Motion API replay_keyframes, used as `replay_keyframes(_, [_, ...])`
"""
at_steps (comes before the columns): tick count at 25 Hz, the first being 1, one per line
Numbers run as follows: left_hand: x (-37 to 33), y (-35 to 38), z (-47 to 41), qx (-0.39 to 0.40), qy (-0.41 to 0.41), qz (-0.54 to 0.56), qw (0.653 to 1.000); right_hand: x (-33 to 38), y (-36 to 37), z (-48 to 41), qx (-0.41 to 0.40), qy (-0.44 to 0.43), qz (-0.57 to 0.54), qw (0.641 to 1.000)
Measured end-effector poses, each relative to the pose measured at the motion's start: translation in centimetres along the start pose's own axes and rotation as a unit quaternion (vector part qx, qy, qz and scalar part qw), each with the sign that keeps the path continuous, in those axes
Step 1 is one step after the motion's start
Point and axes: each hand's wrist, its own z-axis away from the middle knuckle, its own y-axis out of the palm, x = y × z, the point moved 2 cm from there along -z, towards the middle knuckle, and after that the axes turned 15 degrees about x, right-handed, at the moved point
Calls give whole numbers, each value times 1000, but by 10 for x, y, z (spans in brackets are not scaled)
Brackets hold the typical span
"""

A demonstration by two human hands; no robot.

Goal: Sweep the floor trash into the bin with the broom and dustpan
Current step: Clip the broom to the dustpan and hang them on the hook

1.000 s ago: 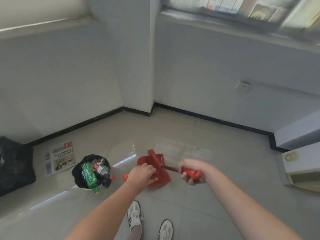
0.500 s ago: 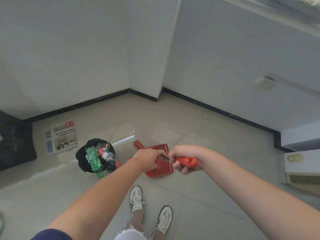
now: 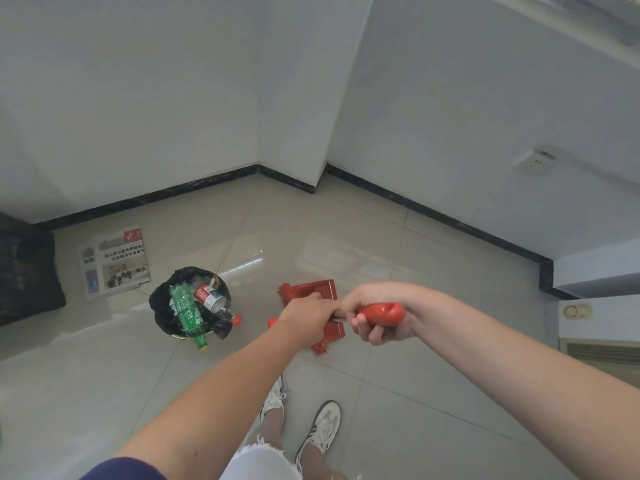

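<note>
At the far left a black bag (image 3: 24,268) is seen against the wall, and a newspaper (image 3: 116,263) is laid flat on the floor (image 3: 415,393) just beside it. Next, the bin (image 3: 162,306), lined in black, is found standing on the tiles and filled past its rim. A green bottle (image 3: 187,311) and a clear bottle (image 3: 211,297) with a red label are lodged in it, their necks hanging over the near edge. To the right, apart from the bin, the red dustpan (image 3: 308,289) is seen, partly hidden by the left grip (image 3: 304,311). That grip is curled round a red handle (image 3: 272,322), whose end shows beside the wrist. Whether the dustpan rests on the tiles cannot be told. Touching it, the right grip (image 3: 377,317) is wrapped round a bulbous red handle (image 3: 381,312). Which handle belongs to the broom cannot be told. Below, two white shoes (image 3: 325,424) are planted on the floor. On the right wall a socket (image 3: 533,161) is mounted.
</note>
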Motion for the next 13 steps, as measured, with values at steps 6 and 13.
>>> replay_keyframes(6, [13, -11, 6, 5, 16, -7, 1000, 8, 9, -4, 35, -70, -38, 996])
replay_keyframes(13, [21, -28, 12, -78, -50, 23, 995, 4, -3, -18, -61, -281, 182, 940])
